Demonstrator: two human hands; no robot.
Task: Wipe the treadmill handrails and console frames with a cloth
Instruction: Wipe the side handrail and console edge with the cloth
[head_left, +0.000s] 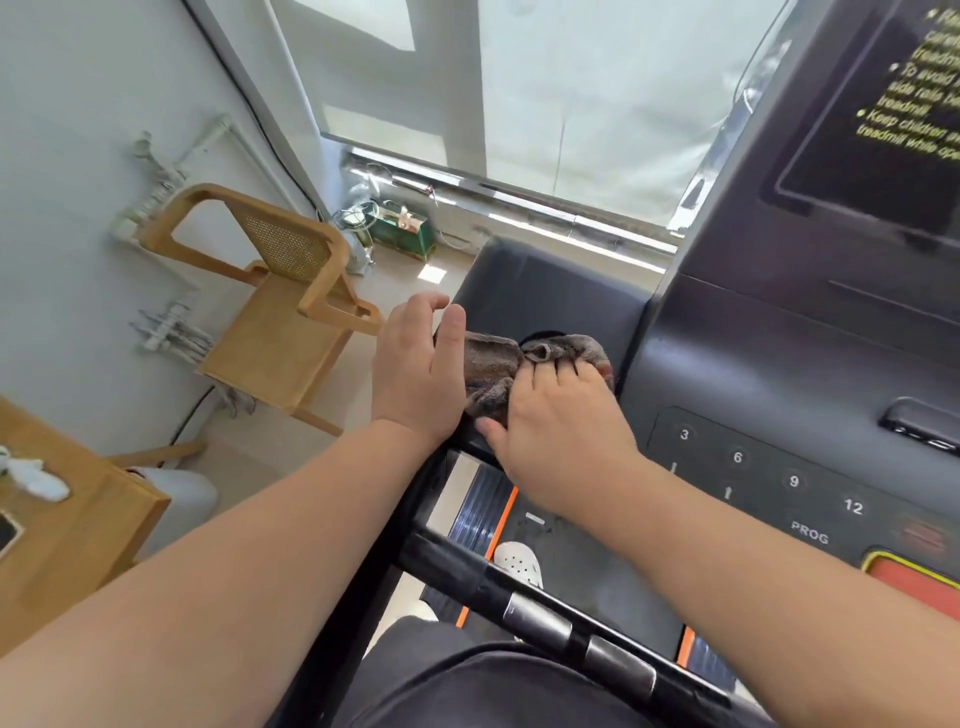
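Under the right hand (556, 421), whose fingers curl onto it, the cloth (491, 358) lies bunched on the console (545, 280), on its left wing. Its length runs leftward to the thumb of the left hand (415, 374), which is flat and holds nothing. The handrail (535, 618) lies nearer the body, below both wrists.

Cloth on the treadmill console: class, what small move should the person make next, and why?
Probably slide the cloth forward over the console's left wing. The right hand grips the cloth, bunched by the cup recess on the near part; the left hand lies open at the outer edge; the wing beyond is not yet covered.
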